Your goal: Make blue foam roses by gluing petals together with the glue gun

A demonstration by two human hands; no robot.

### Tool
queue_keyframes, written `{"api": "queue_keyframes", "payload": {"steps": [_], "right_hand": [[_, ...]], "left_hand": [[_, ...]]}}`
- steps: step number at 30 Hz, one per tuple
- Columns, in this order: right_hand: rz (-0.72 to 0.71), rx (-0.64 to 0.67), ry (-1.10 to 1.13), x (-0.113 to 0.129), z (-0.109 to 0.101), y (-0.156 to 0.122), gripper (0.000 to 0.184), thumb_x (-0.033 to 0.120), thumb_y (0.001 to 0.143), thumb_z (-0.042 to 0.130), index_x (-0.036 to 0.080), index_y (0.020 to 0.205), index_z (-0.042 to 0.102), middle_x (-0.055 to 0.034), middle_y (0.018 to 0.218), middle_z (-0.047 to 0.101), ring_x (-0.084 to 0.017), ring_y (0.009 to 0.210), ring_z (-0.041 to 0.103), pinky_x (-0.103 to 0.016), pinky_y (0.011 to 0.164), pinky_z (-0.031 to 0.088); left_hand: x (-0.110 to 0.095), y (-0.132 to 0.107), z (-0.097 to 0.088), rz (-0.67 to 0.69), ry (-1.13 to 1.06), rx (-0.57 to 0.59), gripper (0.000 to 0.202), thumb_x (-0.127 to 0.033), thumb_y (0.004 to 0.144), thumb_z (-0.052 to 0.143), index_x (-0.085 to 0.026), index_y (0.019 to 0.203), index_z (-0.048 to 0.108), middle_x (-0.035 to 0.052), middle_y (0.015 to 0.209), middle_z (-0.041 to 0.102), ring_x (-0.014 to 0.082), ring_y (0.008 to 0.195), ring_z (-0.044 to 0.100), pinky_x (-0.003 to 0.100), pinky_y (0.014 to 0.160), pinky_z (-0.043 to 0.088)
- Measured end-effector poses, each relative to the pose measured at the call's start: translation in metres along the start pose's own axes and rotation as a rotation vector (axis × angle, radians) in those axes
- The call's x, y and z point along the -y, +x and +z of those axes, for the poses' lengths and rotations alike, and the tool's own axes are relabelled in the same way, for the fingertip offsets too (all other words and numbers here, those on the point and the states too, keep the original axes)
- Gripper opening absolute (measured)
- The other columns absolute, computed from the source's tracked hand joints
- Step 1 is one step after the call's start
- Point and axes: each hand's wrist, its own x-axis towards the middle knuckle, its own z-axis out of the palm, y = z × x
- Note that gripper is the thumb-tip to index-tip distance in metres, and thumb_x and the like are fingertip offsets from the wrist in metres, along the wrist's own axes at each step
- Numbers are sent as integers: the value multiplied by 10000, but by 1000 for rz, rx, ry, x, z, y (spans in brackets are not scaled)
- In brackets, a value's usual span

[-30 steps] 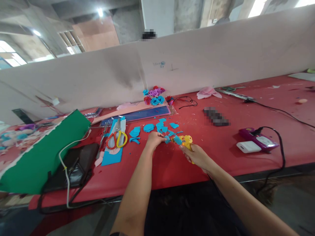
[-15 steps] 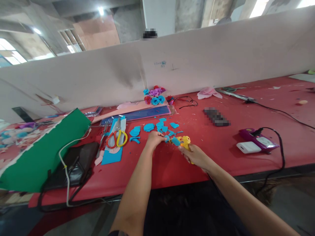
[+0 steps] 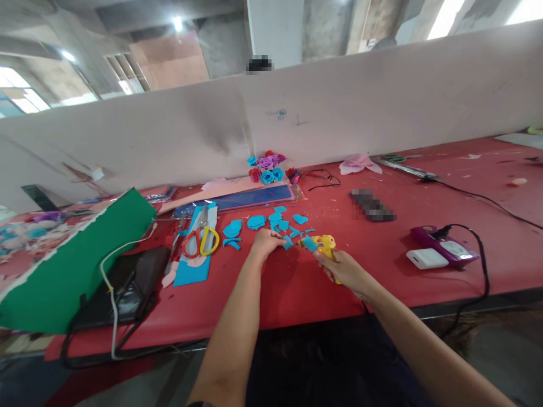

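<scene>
Between the fingertips of my left hand (image 3: 266, 243) is a small blue petal piece (image 3: 288, 243). My right hand (image 3: 341, 267) is wrapped round the handle of a yellow glue gun (image 3: 326, 243), its nozzle pointing left toward the petal piece, a small gap apart. Another blue piece (image 3: 310, 243) shows at the front of the gun by my right thumb; whether it is held or stuck there I cannot tell. Just beyond my hands lie loose blue cut pieces (image 3: 275, 219), and farther left sit stacked blue petals (image 3: 256, 221).
Scissors (image 3: 208, 241) lie on blue sheets at left, beside a dark bag (image 3: 127, 282) and a green sheet (image 3: 85, 265). Finished paper flowers (image 3: 267, 168) stand at the back wall. To the right are a blurred dark object (image 3: 372, 205) and a purple power strip (image 3: 456, 249) with cords.
My right hand and the glue gun have shifted slightly right, away from the petal piece. My left hand stays nearly in place, still pinching the piece.
</scene>
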Motion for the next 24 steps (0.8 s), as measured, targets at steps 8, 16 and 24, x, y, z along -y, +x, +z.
{"api": "queue_keyframes", "payload": {"steps": [8,16,24], "right_hand": [[-272,-332,-835,1,-55,54,339,426,813,552,137,991,539,-165,973,595,-272,800,618,-322,631,416],[-401,-423,-923,22,-47,80,401,189,750,610,159,1146,560,-177,1166,546,-347,1040,522,-446,816,397],[-734,-136,-354,56,26,81,164,216,840,533,185,937,661,-63,911,699,-198,879,601,-332,834,421]], "left_hand": [[-6,-1,-4,23,-101,-9,134,-206,543,742,-172,622,640,-9,602,603,111,570,498,227,540,375],[-10,0,-8,167,-181,-1,144,-258,576,723,-158,656,656,-14,596,592,104,569,493,231,571,381],[-8,6,-10,434,10,-1,126,-233,669,600,-168,710,701,-14,605,598,108,556,467,229,571,358]]}}
